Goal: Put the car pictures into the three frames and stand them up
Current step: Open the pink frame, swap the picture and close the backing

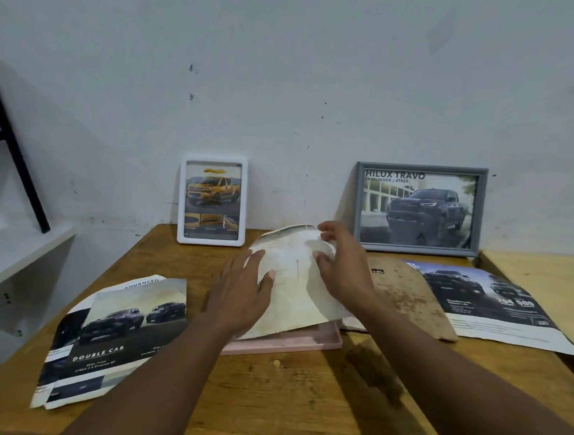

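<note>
Roughly two thirds done, judging by the table. White frame is standing at 11 o'clock against the wall, showing an orange truck picture. Grey frame is standing at 1 o'clock, showing a dark truck picture. Pink frame is lying flat at the centre, not yet filled and not yet stood up.

A pale sheet is lying curved over it, with its far edge lifting off. Its printed side is not showing, so I cannot tell if it is a car picture face down or a backing paper.

Left hand is pressing flat on the sheet's 9 o'clock side, fingers straight, gripping nothing. Right hand is curling over the sheet's 1 o'clock corner, thumb and fingers pinching that raised edge.

Brown board is lying at 3 o'clock, just beside the pink frame. It is probably the frame's back, waiting to go on. Left brochure is lying at 8 o'clock, showing two dark trucks. Right brochure is lying at 3 o'clock, partly under the board.

Remaining, as a guess: seating the sheet in the pink frame, closing it with the board, and standing it at 12 o'clock between the other two.
</note>
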Available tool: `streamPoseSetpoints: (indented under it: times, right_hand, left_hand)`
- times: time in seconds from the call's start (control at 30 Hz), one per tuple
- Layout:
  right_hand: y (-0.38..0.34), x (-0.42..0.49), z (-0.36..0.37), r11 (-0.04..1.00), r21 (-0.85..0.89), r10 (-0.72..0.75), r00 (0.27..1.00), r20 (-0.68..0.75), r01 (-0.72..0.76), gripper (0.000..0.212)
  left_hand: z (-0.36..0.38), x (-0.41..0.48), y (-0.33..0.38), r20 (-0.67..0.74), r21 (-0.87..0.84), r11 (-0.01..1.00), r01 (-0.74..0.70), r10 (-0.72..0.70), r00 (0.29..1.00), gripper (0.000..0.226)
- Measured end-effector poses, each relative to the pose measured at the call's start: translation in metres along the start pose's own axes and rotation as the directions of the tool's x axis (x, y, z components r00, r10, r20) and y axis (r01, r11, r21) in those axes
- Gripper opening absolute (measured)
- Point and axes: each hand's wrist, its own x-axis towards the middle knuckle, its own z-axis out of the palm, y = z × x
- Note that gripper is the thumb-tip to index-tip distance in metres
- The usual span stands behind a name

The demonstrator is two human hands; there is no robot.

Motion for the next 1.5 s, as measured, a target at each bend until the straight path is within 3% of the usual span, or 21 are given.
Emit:
streamPoseSetpoints:
  times: [0.23, 0.37, 0.5, 0.6, 0.73, 0.83, 0.93, 1.17, 1.33, 1.5]
  right_hand:
    - [0.029, -0.011, 0.016, 0.996, -0.045, 0.081, 0.972, 0.220, -0.073, 0.051]
    - [0.028, -0.016, 0.033, 0.984, -0.169, -0.011, 0.961, 0.276, 0.060, 0.049]
    - [0.024, -0.017, 0.041, 0.857, -0.469, -0.079, 0.952, 0.295, 0.216, 0.050]
    - [0.025, -0.021, 0.047, 0.796, -0.541, -0.140, 0.952, 0.272, 0.272, 0.048]
    - [0.031, -0.021, 0.051, 0.918, -0.316, -0.175, 0.960, 0.220, 0.240, 0.043]
    - [0.028, -0.016, 0.043, 0.988, -0.071, -0.136, 0.990, 0.044, 0.139, 0.035]
    - [0.018, -0.001, 0.024, 0.997, 0.057, -0.054, 0.996, -0.078, 0.059, 0.027]
    - [0.038, 0.036, -0.029, 0.992, 0.064, 0.116, 0.985, -0.126, -0.109, 0.023]
    - [0.063, 0.020, -0.023, 0.972, 0.039, 0.234, 0.972, -0.038, -0.232, 0.021]
    - [0.064, 0.015, -0.021, 0.971, 0.083, 0.225, 0.974, -0.026, -0.222, 0.023]
  left_hand:
    - [0.005, -0.009, 0.002, 0.111, 0.141, 0.990, 0.006, -0.022, 0.994, 0.058]
    - [0.002, -0.014, -0.007, 0.142, 0.216, 0.976, 0.008, -0.039, 0.989, 0.058]
    - [0.000, -0.014, -0.009, 0.113, 0.212, 0.977, 0.009, -0.034, 0.993, 0.057]
    - [0.002, -0.014, -0.011, 0.057, 0.222, 0.975, 0.026, -0.039, 0.998, 0.058]
    - [0.004, -0.013, -0.015, 0.001, 0.222, 0.972, 0.077, -0.079, 0.997, 0.058]
    - [0.001, -0.012, -0.017, -0.009, 0.169, 0.981, 0.090, -0.089, 0.996, 0.057]
    - [0.001, -0.010, -0.016, -0.024, 0.146, 0.986, 0.075, -0.072, 0.997, 0.058]
    - [0.012, -0.006, -0.011, 0.116, 0.252, 0.967, -0.050, 0.021, 0.993, 0.044]
    - [0.013, -0.006, -0.008, 0.091, 0.323, 0.945, -0.042, 0.013, 0.996, 0.040]
    - [0.012, 0.001, -0.003, 0.044, 0.287, 0.958, -0.016, 0.004, 0.999, 0.042]
